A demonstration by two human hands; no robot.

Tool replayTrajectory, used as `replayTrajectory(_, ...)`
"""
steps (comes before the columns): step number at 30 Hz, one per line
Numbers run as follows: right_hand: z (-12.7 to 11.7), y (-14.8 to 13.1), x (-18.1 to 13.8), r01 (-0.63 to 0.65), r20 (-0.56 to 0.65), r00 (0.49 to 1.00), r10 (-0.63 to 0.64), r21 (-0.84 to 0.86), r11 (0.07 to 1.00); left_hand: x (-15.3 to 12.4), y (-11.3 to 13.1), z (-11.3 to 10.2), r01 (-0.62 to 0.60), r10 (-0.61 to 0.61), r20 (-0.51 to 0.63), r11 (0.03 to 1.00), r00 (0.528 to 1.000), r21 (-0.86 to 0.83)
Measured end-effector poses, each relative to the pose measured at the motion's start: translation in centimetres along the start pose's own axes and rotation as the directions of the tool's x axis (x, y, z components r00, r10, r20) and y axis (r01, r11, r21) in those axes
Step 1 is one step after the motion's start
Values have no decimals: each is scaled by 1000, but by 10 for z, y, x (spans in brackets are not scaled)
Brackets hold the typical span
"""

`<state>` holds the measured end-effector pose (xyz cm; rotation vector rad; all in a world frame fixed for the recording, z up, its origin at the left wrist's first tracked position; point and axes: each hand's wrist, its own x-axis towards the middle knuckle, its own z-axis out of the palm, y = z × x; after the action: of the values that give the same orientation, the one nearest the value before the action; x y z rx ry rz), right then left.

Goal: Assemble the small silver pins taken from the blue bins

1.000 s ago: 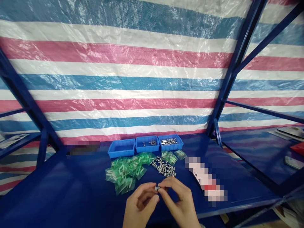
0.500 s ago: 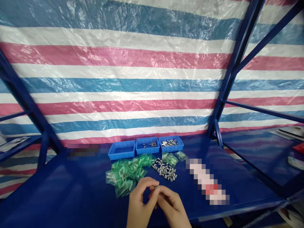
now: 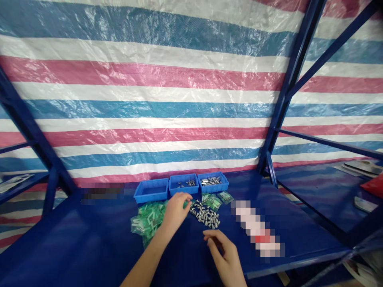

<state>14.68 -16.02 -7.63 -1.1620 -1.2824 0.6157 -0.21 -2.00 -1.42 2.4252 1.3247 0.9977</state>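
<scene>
My left hand point(image 3: 177, 210) reaches over the green plastic packets point(image 3: 149, 218), its fingertips beside the left edge of a loose pile of metal screws point(image 3: 207, 215). Thumb and fingers are apart there, and I see nothing between them. Nearer to me, just below the pile, my right hand point(image 3: 224, 252) hovers over the blue table with fingers loosely bent. A gap shows between its thumb and index finger, with nothing visible in it; the palm is hidden. Beyond the left fingertips is a blue bin point(image 3: 183, 185) with a few small metal parts.
An open blue bin point(image 3: 151, 190) stands at the left of the row, and another bin point(image 3: 213, 182) with metal cylinders at the right. Two small filled packets point(image 3: 212, 201) lie before them. A blurred pinkish item point(image 3: 256, 228) is at right. Blue frame posts point(image 3: 277, 119) flank the table.
My hands were together, pinching a small metal piece; now they are apart. The left has moved forward to the packets and screws, the right slightly rightward. The small piece is no longer visible.
</scene>
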Motion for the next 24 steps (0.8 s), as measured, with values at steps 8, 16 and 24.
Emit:
replayTrajectory(8, 10, 0, 3, 72, 1, 997, -73, -156, 985, -41, 22, 34, -40, 32, 202, 998, 979, 40)
replayTrajectory(16, 6, 4, 2, 101, -7, 995, -103, -123, 987, -60, 26, 17, 52, -44, 75, 993, 996, -106)
replayTrajectory(24, 6, -16, 6, 56, 13, 998, -55, -50, 997, -96, 36, -6, 280, -380, -10, 700, 925, -657)
